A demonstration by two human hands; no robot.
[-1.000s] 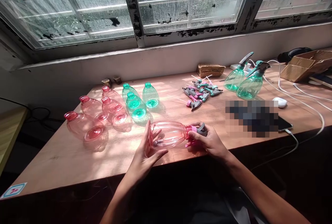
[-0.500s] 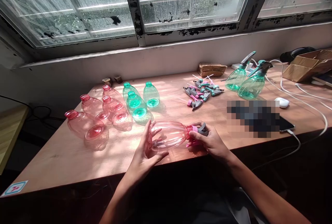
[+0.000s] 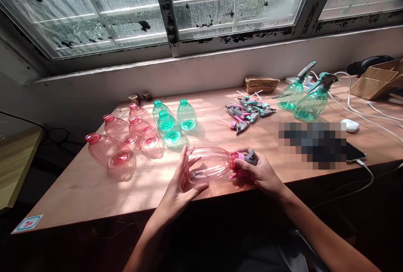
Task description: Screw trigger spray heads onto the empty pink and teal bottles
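A clear pink spray bottle [image 3: 210, 163] lies sideways between my hands above the table's front edge, its neck to the right. My left hand [image 3: 185, 186] cups the base, thumb below and fingers behind, seen partly through the plastic. My right hand [image 3: 262, 171] grips the pink-and-grey spray head [image 3: 244, 158] at the bottle's neck, fingers curled round the collar. Beyond them lies a pile of pink, green and grey spray heads [image 3: 248, 110]. Several open pink bottles [image 3: 108, 150] and three open green bottles [image 3: 170, 127] stand to the left.
Two green bottles with spray heads [image 3: 310, 104] stand at the right. In front of them lie a blurred dark patch, a phone [image 3: 355, 153] on a white cable, and a white mouse-like object [image 3: 350, 125]. Cardboard boxes [image 3: 376, 81] and a wrapped block [image 3: 260, 84] sit along the back.
The whole scene has shifted slightly right in view. Both hands keep nearly the same hold on the pink bottle and its spray head.
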